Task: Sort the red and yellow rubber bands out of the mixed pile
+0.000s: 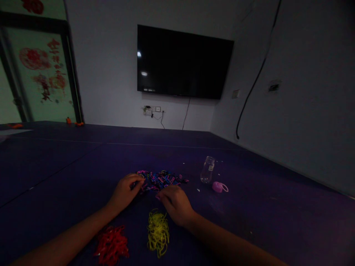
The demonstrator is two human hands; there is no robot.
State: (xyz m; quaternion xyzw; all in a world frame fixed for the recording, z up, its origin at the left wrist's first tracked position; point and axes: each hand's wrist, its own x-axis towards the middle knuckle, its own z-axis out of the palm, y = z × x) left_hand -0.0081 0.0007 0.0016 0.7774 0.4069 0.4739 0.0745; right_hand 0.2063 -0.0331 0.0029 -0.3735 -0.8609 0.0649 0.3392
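Note:
A loose pile of small rubber bands (162, 178), mostly blue, black and pink, lies on the dark purple surface in front of me. My left hand (127, 190) is at the pile's left edge, thumb and fingertips brought together; what they hold, if anything, is too small to make out. At the near side of the pile, my right hand (176, 203) pinches a small pink rubber band (158, 197). Closer to me is a heap of yellow rubber bands (158, 232) between my forearms. A heap of red rubber bands (112, 245) sits beside my left forearm.
Right of the pile stands a clear open bottle (207, 170), with a pink cap with a loop (218, 187) near its base. White scraps (198, 190) lie around them. A dark television (184, 62) hangs on the wall beyond, and a black cable (253, 85) runs down the right wall.

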